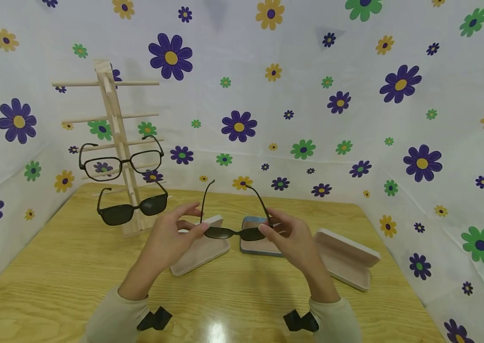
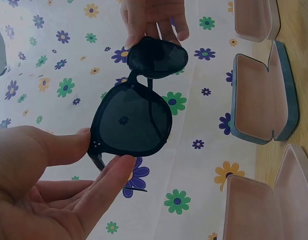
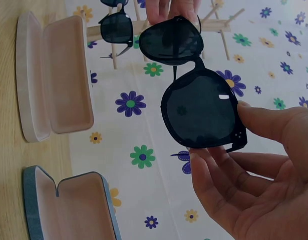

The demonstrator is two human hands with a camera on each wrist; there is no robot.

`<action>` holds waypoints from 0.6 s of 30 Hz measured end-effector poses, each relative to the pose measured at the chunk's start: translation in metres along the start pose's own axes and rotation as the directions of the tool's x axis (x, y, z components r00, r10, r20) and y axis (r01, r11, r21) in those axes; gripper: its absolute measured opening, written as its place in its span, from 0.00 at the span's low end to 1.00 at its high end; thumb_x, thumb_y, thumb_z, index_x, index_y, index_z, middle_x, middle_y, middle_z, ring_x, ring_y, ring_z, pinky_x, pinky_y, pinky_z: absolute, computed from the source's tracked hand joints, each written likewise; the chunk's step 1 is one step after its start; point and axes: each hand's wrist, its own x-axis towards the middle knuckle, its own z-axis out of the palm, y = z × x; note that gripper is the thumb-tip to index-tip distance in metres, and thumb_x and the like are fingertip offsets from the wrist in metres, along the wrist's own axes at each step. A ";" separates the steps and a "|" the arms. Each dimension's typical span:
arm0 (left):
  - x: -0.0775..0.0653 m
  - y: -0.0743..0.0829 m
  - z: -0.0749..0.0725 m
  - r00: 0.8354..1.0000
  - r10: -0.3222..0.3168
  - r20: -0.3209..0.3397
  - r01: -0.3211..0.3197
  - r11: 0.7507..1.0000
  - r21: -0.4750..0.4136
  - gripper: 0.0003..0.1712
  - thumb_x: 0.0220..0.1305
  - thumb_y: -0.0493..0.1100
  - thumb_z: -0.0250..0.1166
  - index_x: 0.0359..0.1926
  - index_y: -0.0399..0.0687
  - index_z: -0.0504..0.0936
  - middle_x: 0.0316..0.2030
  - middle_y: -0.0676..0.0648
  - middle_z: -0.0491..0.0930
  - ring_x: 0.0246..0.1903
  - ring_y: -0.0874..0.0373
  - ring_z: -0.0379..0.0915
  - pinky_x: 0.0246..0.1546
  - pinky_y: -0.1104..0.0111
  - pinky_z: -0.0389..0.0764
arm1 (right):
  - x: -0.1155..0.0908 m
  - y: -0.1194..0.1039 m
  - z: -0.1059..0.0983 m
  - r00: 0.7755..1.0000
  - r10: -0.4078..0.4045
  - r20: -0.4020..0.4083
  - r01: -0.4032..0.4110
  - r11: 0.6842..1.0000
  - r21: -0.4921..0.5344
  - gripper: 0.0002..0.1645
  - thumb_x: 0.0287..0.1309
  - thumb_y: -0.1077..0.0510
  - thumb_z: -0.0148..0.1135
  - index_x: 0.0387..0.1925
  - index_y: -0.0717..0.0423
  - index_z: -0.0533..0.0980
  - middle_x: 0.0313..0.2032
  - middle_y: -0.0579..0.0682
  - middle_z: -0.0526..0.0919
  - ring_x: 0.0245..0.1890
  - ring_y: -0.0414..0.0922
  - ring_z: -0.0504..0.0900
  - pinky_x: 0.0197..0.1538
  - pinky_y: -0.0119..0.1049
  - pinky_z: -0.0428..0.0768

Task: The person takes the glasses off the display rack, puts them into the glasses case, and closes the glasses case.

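Observation:
Both hands hold up a pair of black sunglasses (image 1: 220, 233), lenses toward me and temples unfolded pointing away. My left hand (image 1: 176, 233) pinches the left outer corner of the frame between thumb and fingers. At the opposite corner my right hand (image 1: 290, 237) pinches in the same way. In the left wrist view the dark lens (image 2: 133, 120) shows close up, with small silver dots by the hinge. Behind the sunglasses, on the table, lie an open white case (image 1: 201, 255) at left, an open blue case (image 1: 261, 247) in the middle and another open white case (image 1: 347, 262) at right.
A wooden rack (image 1: 115, 109) with several pegs stands at the back left. Clear eyeglasses (image 1: 125, 162) hang on it, with another pair of sunglasses (image 1: 117, 214) below. The wooden table (image 1: 66, 276) ends at a flower-patterned cloth (image 1: 207, 95) at the back and sides.

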 end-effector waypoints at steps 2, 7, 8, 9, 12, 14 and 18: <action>0.000 0.000 -0.001 1.000 -0.009 -0.001 0.009 1.000 -0.004 0.35 0.69 0.40 0.69 0.74 0.41 0.70 0.61 0.37 0.80 0.46 0.49 0.89 0.35 0.73 0.82 | 0.000 0.000 0.000 1.000 -0.016 0.001 0.016 1.000 -0.008 0.31 0.69 0.53 0.66 0.69 0.58 0.74 0.49 0.58 0.87 0.43 0.51 0.89 0.43 0.30 0.83; -0.001 0.000 -0.002 1.000 0.004 -0.016 -0.004 1.000 0.016 0.31 0.69 0.39 0.70 0.70 0.41 0.75 0.59 0.38 0.83 0.46 0.49 0.89 0.37 0.72 0.85 | -0.001 0.001 0.002 0.999 -0.045 0.008 0.046 0.999 -0.023 0.27 0.69 0.54 0.66 0.66 0.59 0.77 0.47 0.57 0.88 0.43 0.47 0.88 0.44 0.29 0.84; -0.001 -0.001 -0.002 1.000 0.011 -0.020 -0.011 1.000 0.022 0.30 0.68 0.39 0.70 0.69 0.41 0.76 0.59 0.39 0.83 0.47 0.49 0.89 0.39 0.70 0.86 | -0.001 0.000 0.002 0.999 -0.049 0.010 0.049 0.998 -0.025 0.27 0.69 0.54 0.66 0.65 0.59 0.78 0.47 0.57 0.88 0.43 0.47 0.88 0.44 0.29 0.84; 0.000 -0.001 -0.002 1.000 0.019 -0.024 -0.018 1.000 0.026 0.29 0.68 0.39 0.70 0.69 0.41 0.77 0.58 0.39 0.84 0.47 0.48 0.89 0.40 0.69 0.87 | -0.001 0.000 0.002 0.999 -0.050 0.012 0.050 0.998 -0.028 0.26 0.69 0.54 0.67 0.64 0.59 0.78 0.47 0.57 0.89 0.43 0.47 0.88 0.44 0.29 0.84; 0.000 -0.002 -0.002 0.998 0.042 -0.036 -0.041 0.998 0.046 0.28 0.68 0.38 0.70 0.67 0.40 0.78 0.58 0.38 0.84 0.49 0.47 0.88 0.45 0.64 0.88 | -0.001 -0.001 0.003 0.998 -0.057 0.017 0.058 0.998 -0.039 0.24 0.69 0.54 0.67 0.62 0.60 0.80 0.48 0.58 0.89 0.43 0.46 0.88 0.44 0.29 0.84; 0.001 -0.002 -0.002 0.997 0.058 -0.042 -0.056 0.997 0.059 0.28 0.67 0.38 0.71 0.67 0.40 0.79 0.57 0.38 0.84 0.50 0.46 0.87 0.47 0.62 0.88 | -0.002 -0.002 0.003 0.998 -0.060 0.019 0.061 0.997 -0.051 0.23 0.69 0.54 0.67 0.60 0.60 0.81 0.48 0.58 0.89 0.43 0.46 0.88 0.45 0.29 0.84; 0.001 -0.003 -0.003 0.996 0.074 -0.047 -0.070 0.995 0.077 0.28 0.67 0.38 0.71 0.66 0.39 0.79 0.56 0.38 0.85 0.48 0.47 0.87 0.46 0.63 0.89 | -0.002 -0.003 0.004 0.998 -0.062 0.022 0.063 0.996 -0.065 0.20 0.69 0.55 0.67 0.58 0.60 0.83 0.46 0.57 0.90 0.42 0.45 0.88 0.45 0.30 0.84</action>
